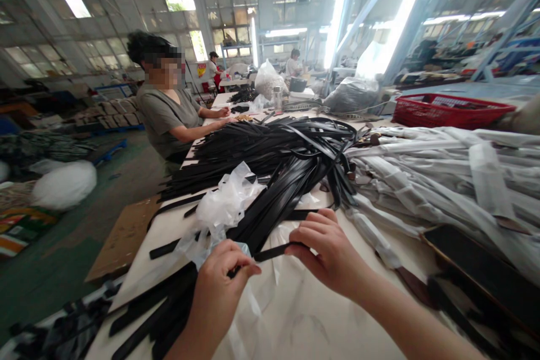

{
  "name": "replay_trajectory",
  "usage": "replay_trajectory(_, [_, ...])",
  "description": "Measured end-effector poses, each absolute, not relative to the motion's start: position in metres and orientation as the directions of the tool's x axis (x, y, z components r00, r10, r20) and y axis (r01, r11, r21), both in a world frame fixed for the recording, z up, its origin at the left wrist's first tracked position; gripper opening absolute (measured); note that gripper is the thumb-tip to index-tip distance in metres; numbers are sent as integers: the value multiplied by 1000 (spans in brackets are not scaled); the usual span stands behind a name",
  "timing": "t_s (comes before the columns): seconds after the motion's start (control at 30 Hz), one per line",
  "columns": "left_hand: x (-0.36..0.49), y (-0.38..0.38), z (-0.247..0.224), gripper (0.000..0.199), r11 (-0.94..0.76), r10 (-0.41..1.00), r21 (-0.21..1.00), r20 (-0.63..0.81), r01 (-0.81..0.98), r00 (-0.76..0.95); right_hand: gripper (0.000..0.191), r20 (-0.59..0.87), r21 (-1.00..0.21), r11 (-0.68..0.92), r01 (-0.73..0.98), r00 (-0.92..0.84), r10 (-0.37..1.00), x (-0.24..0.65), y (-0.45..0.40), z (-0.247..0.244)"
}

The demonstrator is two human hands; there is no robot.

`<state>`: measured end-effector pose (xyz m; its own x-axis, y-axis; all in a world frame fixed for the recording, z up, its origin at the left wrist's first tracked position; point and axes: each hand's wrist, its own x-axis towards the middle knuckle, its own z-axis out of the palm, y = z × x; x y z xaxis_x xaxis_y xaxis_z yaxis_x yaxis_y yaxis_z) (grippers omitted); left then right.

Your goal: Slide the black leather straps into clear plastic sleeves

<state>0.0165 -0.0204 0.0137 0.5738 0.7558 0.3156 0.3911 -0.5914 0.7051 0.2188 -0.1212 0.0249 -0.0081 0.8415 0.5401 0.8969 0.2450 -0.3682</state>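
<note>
The left hand [223, 287] and right hand [329, 253] are both closed on one black strap [276, 251], which spans the short gap between them over the table [143, 261]. The left hand's fingers curl tightly and pinch the strap, hiding its near part. The right hand is less tightly curled, with its fingers bent over the strap from above and its far end out of sight beneath them.

Directly beneath the grip lies a crumpled white plastic sheet [291, 315]. Just beyond the hands, a large heap of black straps [270, 152] spreads across the table, with a clear plastic bag [221, 205] lying on its near edge above the left hand. More loose straps [160, 309] lie beside and below the left hand.

To the right of the right hand are white-wrapped bundles [442, 180], with a dark board [476, 259] lying nearer the table's right side. Farther off on that side, beyond the bundles, sits a red basket [451, 109].

Beyond the left hand, a co-worker [169, 118] in a grey shirt sits at the table's side, with both hands near small gold-coloured pieces [243, 117] that are too small to identify.
</note>
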Motion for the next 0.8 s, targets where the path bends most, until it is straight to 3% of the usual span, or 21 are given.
replay_trajectory(0.23, [16,-20,11,11,-644,694,694,352,322,628,27,447,-292,273,916,-122,886,218,-124,31])
replay_trajectory(0.53, [22,-32,4,13,-582,661,762,239,285,711,25,406,-240,326,914,-211,889,199,-123,17])
replay_trajectory(0.7, [23,-33,5,20,-507,711,799,174,325,682,21,372,-307,330,893,-206,905,196,-121,15])
replay_trajectory(0.8, [21,-29,7,20,-500,749,773,161,390,642,15,370,-346,238,907,-101,923,207,-120,20])
